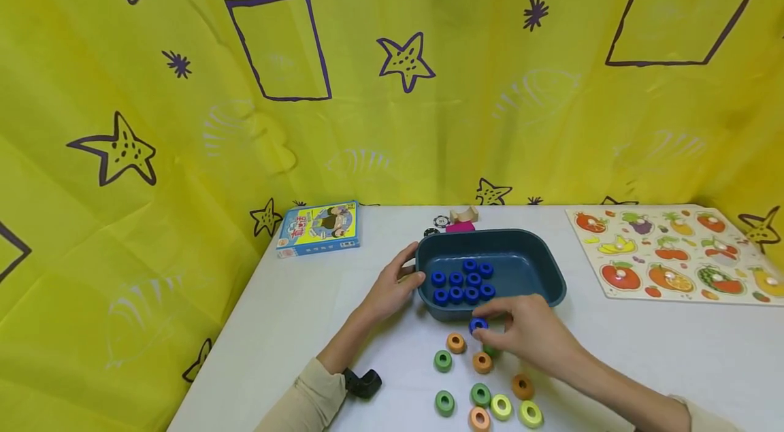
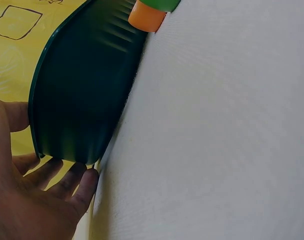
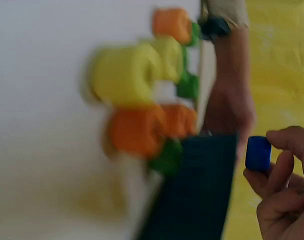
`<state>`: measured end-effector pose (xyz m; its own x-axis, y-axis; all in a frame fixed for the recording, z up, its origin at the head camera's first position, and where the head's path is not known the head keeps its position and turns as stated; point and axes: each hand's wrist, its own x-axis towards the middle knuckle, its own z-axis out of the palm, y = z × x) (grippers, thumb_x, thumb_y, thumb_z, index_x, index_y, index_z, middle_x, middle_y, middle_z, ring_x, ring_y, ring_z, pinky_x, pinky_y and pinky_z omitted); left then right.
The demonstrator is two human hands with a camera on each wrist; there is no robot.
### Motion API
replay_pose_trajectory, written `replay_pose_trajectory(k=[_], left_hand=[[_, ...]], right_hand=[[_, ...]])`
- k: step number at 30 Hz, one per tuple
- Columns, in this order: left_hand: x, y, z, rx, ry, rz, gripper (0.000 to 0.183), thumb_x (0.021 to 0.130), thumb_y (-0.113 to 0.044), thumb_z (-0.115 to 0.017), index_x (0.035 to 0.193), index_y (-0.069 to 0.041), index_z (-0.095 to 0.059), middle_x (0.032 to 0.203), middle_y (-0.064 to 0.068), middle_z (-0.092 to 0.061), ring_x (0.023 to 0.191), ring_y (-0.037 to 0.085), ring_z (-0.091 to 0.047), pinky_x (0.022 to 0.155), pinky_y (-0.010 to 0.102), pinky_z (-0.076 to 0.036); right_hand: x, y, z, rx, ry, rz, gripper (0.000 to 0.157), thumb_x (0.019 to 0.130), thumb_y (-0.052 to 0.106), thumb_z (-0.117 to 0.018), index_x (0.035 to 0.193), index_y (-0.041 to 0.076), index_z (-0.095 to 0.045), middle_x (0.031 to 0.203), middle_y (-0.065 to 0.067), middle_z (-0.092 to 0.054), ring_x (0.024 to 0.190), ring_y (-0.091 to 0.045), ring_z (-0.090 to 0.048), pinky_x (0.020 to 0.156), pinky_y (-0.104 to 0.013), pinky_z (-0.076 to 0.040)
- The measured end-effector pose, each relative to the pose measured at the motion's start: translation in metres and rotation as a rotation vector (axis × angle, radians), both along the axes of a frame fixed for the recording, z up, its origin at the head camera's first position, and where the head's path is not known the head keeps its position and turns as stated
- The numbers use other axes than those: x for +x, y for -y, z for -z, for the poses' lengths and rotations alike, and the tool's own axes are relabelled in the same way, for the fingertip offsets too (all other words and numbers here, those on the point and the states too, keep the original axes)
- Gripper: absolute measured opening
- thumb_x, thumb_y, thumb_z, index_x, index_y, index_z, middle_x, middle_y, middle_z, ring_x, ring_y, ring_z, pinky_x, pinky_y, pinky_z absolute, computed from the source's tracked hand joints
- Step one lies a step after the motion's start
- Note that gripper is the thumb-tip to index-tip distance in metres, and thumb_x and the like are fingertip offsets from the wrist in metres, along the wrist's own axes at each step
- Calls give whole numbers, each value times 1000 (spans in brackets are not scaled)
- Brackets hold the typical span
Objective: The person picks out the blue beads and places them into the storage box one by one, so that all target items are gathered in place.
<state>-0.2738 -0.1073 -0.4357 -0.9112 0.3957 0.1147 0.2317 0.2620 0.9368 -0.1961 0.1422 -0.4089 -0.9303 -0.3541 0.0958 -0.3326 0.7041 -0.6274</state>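
A dark teal tray (image 1: 520,275) stands on the table with several blue ring beads (image 1: 456,278) grouped in its left part. My left hand (image 1: 390,286) grips the tray's left end, thumb at the rim and fingers along the outer wall (image 2: 82,100). Between thumb and fingers, my right hand (image 1: 533,333) pinches one more blue ring bead (image 3: 258,153), held just in front of the tray's near wall. Below that hand lie loose ring beads: orange (image 1: 482,362), green (image 1: 444,403) and yellow (image 1: 531,413). One green bead is partly hidden by the right hand.
A boxed game (image 1: 320,228) lies at the back left. Behind the tray are a pink piece (image 1: 460,226), a wooden piece (image 1: 463,214) and round chips (image 1: 441,221). A fruit puzzle board (image 1: 680,255) lies at the right. Yellow curtain (image 1: 429,133) closes off the back.
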Motion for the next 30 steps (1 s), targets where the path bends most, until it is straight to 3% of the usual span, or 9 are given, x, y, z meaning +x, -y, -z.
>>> replay_pose_trajectory(k=[5, 10, 14, 19, 30], left_hand=[[-1, 2, 1, -1, -1, -6, 59, 93, -11, -52, 146, -10, -27, 145, 17, -34, 122, 36, -44, 94, 43, -41], [-2, 3, 3, 5, 1, -4, 59, 93, -10, -52, 146, -9, -26, 143, 19, -34, 121, 37, -44, 94, 44, -41], [-1, 3, 4, 9, 10, -8, 59, 93, -11, -53, 147, -9, -26, 144, 19, -34, 121, 37, -45, 95, 43, -40], [-2, 1, 5, 14, 14, 5, 60, 94, -12, -53, 147, -6, -25, 144, 18, -34, 121, 36, -45, 94, 43, -41], [-1, 0, 3, 13, 5, 7, 59, 94, -12, -52, 147, -7, -26, 143, 19, -35, 121, 37, -45, 94, 43, -41]], right_hand=[[-43, -25, -14, -71, -60, -110, 27, 75, 41, -75, 95, 24, -73, 58, 10, -53, 47, -7, -44, 41, -22, -35], [-92, -48, -6, -96, -18, -287, 28, 78, 34, -74, 100, 18, -73, 54, 7, -50, 45, -5, -40, 41, -21, -32], [-120, -59, 5, -54, 43, -400, 25, 79, 29, -74, 99, 14, -73, 62, 5, -57, 47, -4, -42, 42, -21, -34], [-136, -66, 15, 11, 113, -470, 23, 78, 24, -75, 97, 12, -73, 73, 5, -65, 48, -3, -47, 43, -20, -39], [-142, -64, 20, 136, 136, -491, 18, 75, 19, -76, 92, 15, -72, 78, 10, -64, 53, -3, -50, 48, -21, -42]])
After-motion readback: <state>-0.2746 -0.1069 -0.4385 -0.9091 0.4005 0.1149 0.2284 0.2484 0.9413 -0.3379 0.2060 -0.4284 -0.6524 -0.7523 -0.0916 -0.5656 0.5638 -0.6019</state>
